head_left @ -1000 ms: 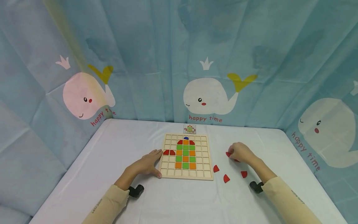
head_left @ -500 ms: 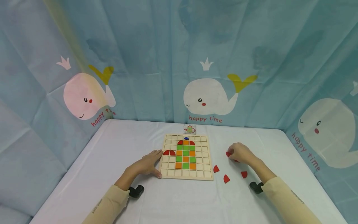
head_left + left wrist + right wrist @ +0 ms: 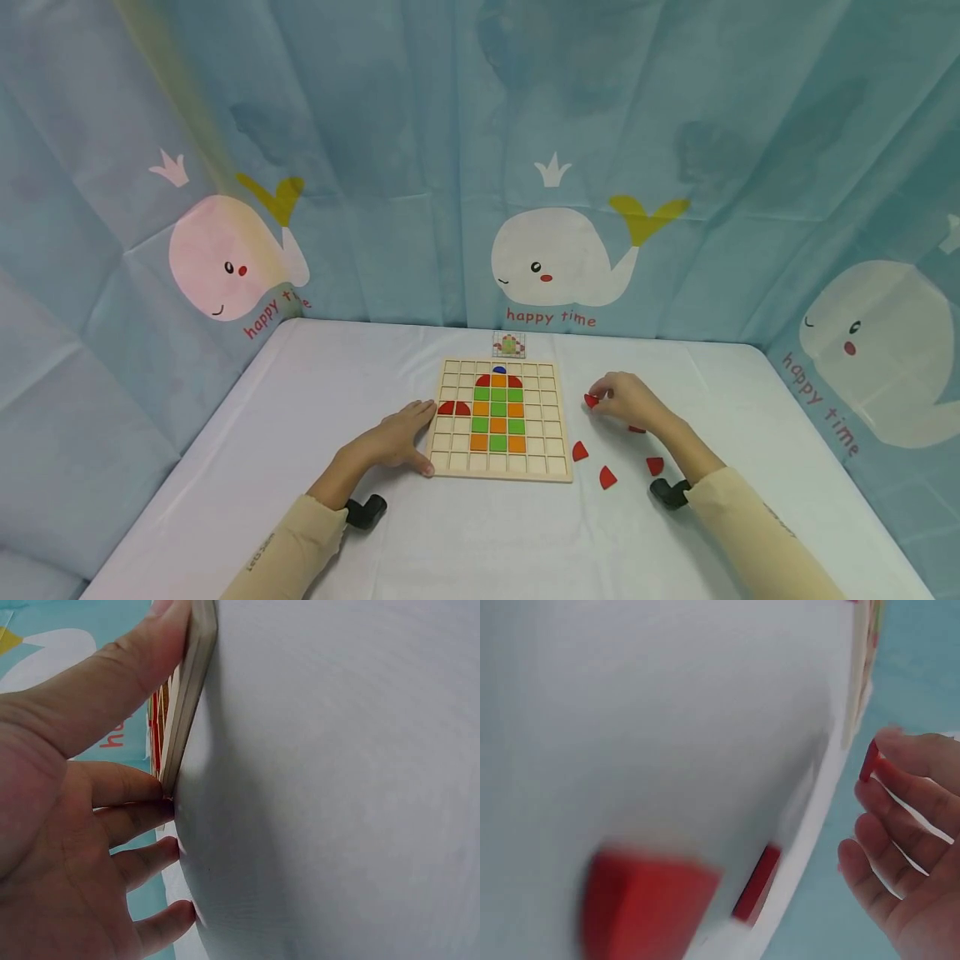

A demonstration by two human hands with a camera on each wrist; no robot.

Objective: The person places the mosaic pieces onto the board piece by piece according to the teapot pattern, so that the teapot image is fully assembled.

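Note:
My right hand (image 3: 628, 398) pinches a red quarter-circle piece (image 3: 591, 401) between thumb and fingertips, to the right of the wooden grid board (image 3: 543, 467). In the right wrist view the pinched piece (image 3: 869, 760) shows edge-on, off the table. My left hand (image 3: 397, 437) rests against the board's left side, fingers spread, with the thumb at the front corner. The left wrist view shows that thumb along the board's edge (image 3: 196, 682). Green and orange squares fill the board's middle columns, topped by a blue half-round piece (image 3: 499, 370). Two red pieces (image 3: 454, 408) sit in cells at the left.
Several loose red quarter-circle pieces lie right of the board, one (image 3: 580, 452) close to its edge, another (image 3: 607, 477) nearer the front. One piece (image 3: 637, 429) is partly under the right hand. A small pattern card (image 3: 508, 344) lies behind the board. A whale-print curtain (image 3: 420, 208) surrounds the table.
My right hand has lifted the red quarter-circle piece and moved left and slightly back toward the board, uncovering more of another red piece. The left hand and the board have stayed put.

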